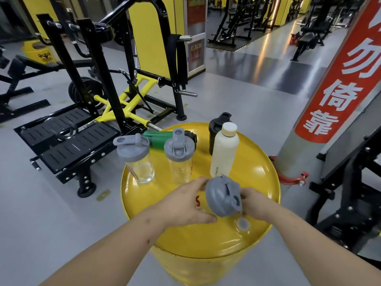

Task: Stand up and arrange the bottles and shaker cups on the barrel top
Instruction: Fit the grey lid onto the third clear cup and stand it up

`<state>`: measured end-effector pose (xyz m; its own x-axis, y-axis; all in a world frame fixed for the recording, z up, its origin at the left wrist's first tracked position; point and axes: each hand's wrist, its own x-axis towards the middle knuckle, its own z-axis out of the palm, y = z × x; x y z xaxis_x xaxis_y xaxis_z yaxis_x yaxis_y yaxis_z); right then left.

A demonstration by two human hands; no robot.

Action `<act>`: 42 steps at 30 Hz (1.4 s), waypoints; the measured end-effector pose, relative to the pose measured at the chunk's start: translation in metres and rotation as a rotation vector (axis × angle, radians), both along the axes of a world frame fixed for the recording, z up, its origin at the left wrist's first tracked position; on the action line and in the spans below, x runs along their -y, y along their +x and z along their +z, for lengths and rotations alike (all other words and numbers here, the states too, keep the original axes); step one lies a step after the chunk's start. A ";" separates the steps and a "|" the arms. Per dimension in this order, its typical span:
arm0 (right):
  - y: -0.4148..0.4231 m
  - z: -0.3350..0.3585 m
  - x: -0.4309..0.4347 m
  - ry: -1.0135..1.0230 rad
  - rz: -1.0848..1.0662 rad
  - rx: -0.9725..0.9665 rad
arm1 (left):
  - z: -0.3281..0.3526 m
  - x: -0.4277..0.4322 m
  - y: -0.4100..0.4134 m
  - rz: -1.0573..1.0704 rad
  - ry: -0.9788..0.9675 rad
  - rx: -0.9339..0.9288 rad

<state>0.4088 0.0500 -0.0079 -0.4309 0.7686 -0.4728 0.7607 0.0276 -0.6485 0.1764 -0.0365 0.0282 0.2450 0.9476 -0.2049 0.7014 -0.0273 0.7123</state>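
- The left hand (188,201) and the right hand (252,200) together grasp a clear shaker cup (223,196) with a grey lid, one hand on each side, above the near part of the yellow barrel top (257,174), the surface that carries everything.
- The cup between the hands is tilted, its lid facing up toward the camera; its clear body is mostly hidden behind the left hand, so I cannot tell whether its base touches the surface.
- Just beyond the left hand stands a second clear shaker cup (179,157) with a grey lid, upright.
- Farther left of that hand stands a third clear shaker cup (137,157), upright near the barrel's edge, its lid flap raised.
- Just beyond the right hand stands a cream bottle (224,151), upright.
- Right behind the cream bottle stands a black shaker (215,131), upright.
- A green bottle (158,139) lies on its side at the far edge, behind the two standing clear cups.
- A round bung (243,223) sits in the barrel top just below the right hand.
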 end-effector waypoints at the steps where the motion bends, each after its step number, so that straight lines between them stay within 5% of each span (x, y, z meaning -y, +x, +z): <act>1: -0.006 0.004 0.006 -0.013 0.017 -0.005 | -0.001 0.004 -0.003 0.038 0.007 0.042; 14: -0.060 0.008 0.029 -0.014 0.236 -0.124 | -0.023 0.034 -0.045 0.295 -0.016 0.281; 34: -0.080 0.009 0.027 0.017 0.319 -0.274 | -0.040 0.044 -0.049 0.381 -0.026 0.336; 37: -0.086 0.027 0.021 0.023 0.419 -0.157 | -0.032 0.046 -0.054 0.403 -0.017 0.326; 42: -0.105 0.082 0.006 0.153 0.659 0.438 | -0.016 0.044 -0.059 0.423 -0.006 0.260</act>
<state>0.3038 0.0435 0.0743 -0.6182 0.4905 -0.6142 0.7412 0.6239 -0.2478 0.1170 -0.0807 0.0118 -0.1166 0.9741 -0.1939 0.4488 0.2259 0.8646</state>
